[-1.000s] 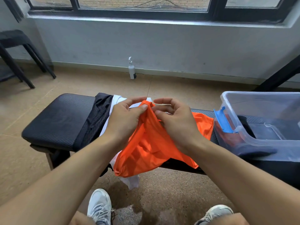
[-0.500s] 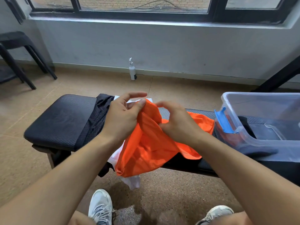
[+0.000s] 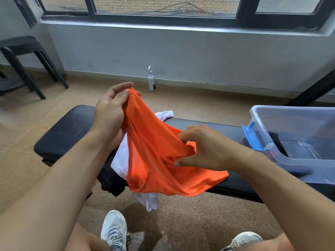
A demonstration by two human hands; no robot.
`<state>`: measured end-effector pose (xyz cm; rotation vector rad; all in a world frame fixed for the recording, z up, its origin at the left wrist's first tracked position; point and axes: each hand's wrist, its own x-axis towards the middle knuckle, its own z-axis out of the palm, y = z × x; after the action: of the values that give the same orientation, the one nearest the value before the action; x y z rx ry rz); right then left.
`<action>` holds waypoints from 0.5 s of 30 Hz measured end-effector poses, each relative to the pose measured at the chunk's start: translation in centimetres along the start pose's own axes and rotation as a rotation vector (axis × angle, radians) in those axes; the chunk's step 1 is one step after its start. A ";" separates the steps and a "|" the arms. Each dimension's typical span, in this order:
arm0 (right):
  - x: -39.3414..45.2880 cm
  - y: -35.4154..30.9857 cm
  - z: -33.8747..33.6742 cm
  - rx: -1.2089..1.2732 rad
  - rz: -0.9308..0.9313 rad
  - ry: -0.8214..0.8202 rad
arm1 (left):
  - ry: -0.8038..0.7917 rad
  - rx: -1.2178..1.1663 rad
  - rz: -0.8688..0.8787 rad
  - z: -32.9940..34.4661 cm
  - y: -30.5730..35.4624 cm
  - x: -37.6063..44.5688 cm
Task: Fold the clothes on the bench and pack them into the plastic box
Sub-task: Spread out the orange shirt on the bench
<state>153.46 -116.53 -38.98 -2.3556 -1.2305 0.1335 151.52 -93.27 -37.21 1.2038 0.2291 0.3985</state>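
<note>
Our left hand (image 3: 110,113) has lifted the orange shirt (image 3: 155,156) by one pinched edge. Our right hand (image 3: 208,147), slid apart from it, grips another. We judge the shirt is being spread for folding.

Bare forearms, no sleeves; bare knees; light grey-white lace-up sneakers (image 3: 114,230) on both feet.

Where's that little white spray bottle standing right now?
In the head view, the white spray bottle stands on the floor against the wall under the window, beyond the bench, just above and right of the left hand.
</note>
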 end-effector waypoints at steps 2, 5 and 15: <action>-0.5 -0.8 -0.3 0.003 -0.088 0.029 | 0.095 0.044 0.040 -0.8 -0.6 1.0; -1.4 -2.4 -0.9 0.067 -0.082 0.044 | 0.145 0.102 0.082 -1.8 -1.7 2.0; -3.5 -4.2 -3.2 0.229 0.168 -0.110 | 0.234 0.168 0.047 -3.8 -3.2 3.9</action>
<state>149.21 -118.47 -34.73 -2.2710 -1.0055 0.4410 154.17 -89.35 -41.40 1.3293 0.4444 0.5708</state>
